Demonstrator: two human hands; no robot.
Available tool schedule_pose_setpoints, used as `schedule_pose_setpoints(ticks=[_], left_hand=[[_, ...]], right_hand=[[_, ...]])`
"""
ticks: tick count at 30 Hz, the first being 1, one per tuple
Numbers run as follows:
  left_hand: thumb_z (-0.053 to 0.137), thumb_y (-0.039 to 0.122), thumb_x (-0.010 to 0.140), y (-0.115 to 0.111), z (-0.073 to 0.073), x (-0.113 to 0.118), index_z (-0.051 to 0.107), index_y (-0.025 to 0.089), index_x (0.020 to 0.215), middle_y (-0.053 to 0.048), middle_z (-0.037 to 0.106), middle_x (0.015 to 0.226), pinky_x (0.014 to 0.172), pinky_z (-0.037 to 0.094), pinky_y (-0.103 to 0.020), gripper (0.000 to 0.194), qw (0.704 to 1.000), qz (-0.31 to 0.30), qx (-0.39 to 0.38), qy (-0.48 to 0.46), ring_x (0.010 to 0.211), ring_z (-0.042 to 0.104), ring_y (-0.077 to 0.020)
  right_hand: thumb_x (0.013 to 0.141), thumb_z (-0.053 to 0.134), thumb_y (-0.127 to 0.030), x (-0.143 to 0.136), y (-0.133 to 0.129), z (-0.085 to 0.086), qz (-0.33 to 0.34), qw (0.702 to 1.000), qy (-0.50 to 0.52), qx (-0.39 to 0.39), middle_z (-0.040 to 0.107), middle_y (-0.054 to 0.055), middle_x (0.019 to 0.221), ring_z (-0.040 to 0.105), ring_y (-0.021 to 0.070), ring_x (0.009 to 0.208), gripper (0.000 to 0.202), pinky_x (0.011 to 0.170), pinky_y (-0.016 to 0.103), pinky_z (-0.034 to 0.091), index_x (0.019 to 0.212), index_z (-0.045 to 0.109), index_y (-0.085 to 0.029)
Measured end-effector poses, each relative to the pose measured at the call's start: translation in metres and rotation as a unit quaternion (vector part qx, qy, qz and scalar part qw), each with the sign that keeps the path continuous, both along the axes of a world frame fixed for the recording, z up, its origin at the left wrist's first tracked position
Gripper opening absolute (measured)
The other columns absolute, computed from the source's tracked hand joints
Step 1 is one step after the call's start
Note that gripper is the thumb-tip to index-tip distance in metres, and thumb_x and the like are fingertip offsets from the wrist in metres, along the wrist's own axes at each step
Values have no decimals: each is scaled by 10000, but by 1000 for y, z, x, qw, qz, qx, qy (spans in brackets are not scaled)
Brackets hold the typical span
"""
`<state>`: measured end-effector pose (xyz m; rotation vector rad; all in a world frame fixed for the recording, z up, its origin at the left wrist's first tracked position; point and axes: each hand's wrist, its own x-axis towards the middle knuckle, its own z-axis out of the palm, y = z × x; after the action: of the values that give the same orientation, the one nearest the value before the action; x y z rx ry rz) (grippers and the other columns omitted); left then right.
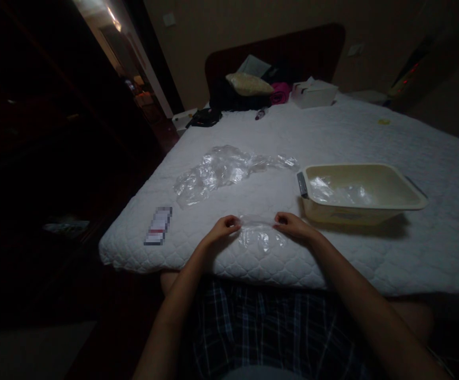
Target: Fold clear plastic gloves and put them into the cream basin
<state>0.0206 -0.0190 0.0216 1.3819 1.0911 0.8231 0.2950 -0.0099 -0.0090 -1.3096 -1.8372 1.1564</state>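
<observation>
Between my two hands a small clear plastic bag [261, 236] is stretched low over the front edge of the bed. My left hand [226, 226] pinches its left upper corner, fingers closed. On the opposite corner my right hand [288, 224] is closed the same way. Farther back lies a loose spread of crumpled clear plastic bags [223, 169]. To the right of my right hand stands a cream plastic basin [352, 215] with grey handles, and more clear plastic [340, 193] lies inside it.
A blurred-out phone-like item [158, 226] lies on the white quilted bed [264, 134] at the left. Toward the headboard [312, 45] are a white box [315, 95], a beige pillow-like bundle [249, 84], a magenta roll [280, 93] and a black bag [205, 117].
</observation>
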Motion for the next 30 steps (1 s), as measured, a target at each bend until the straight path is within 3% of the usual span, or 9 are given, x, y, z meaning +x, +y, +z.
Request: schedule_pose_setpoints(ticks=[5, 10, 15, 19, 24, 30], left_hand=[[638, 275, 637, 4, -15, -1, 555, 142, 682, 25, 484, 604, 504, 327, -200, 163, 999, 33, -2, -15, 544, 443, -72], [635, 257, 621, 9, -23, -2, 538, 146, 676, 28, 495, 610, 518, 340, -200, 157, 998, 65, 14, -23, 561, 458, -77], [671, 321, 609, 6, -19, -3, 550, 146, 712, 15, 516, 635, 515, 345, -200, 237, 996, 71, -11, -50, 575, 482, -84], [660, 389, 644, 5, -12, -11, 589, 140, 799, -18, 555, 732, 544, 370, -208, 302, 999, 31, -10, -32, 640, 517, -103], [660, 296, 642, 17, -16, -15, 602, 137, 866, -19, 570, 756, 631, 411, -234, 280, 993, 13, 90, 69, 691, 524, -117], [534, 133, 683, 18, -19, -11, 575, 156, 970, -27, 582, 860, 687, 419, -243, 290, 956, 33, 233, 177, 755, 527, -123]], right_hand=[[653, 623, -409, -2, -4, 8, -11, 998, 53, -32, 518, 0, 709, 473, 127, 650, 323, 573, 242, 375, 852, 538, -169], [694, 592, -454, -1, -9, 14, -10, 991, 100, -85, 568, 37, 777, 513, 141, 696, 317, 596, 252, 402, 825, 569, -166], [645, 633, -381, -3, -7, 7, -28, 994, 100, -39, 561, 4, 692, 511, 132, 657, 264, 611, 254, 397, 767, 567, -156], [669, 587, -366, -4, -6, 0, -43, 996, 71, 14, 575, 8, 693, 520, 137, 659, 223, 602, 250, 392, 736, 561, -155], [738, 525, -349, -5, -10, -5, -70, 994, 5, 79, 563, -1, 643, 511, 130, 601, 198, 550, 234, 370, 772, 576, -160], [781, 502, -302, -4, -18, 1, -47, 977, -120, 172, 618, 30, 747, 552, 144, 653, 173, 605, 249, 395, 848, 599, -176]])
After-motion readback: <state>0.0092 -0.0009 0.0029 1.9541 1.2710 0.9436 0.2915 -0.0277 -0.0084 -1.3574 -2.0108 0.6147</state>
